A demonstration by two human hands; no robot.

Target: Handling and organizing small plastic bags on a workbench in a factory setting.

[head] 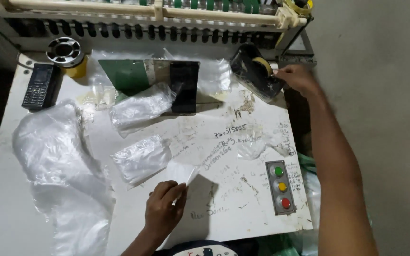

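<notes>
1. Lying at nine o'clock on the white table: crumpled clear plastic sheet.
2. Pinching a small clear bag near six o'clock: left hand.
3. Reaching toward one o'clock, fingertips closed on tape at the black tape dispenser: right hand.

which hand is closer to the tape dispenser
Right. The right hand is at the tape dispenser, fingers on its tape roll; the left hand is far off, pinning a small clear bag.
</notes>
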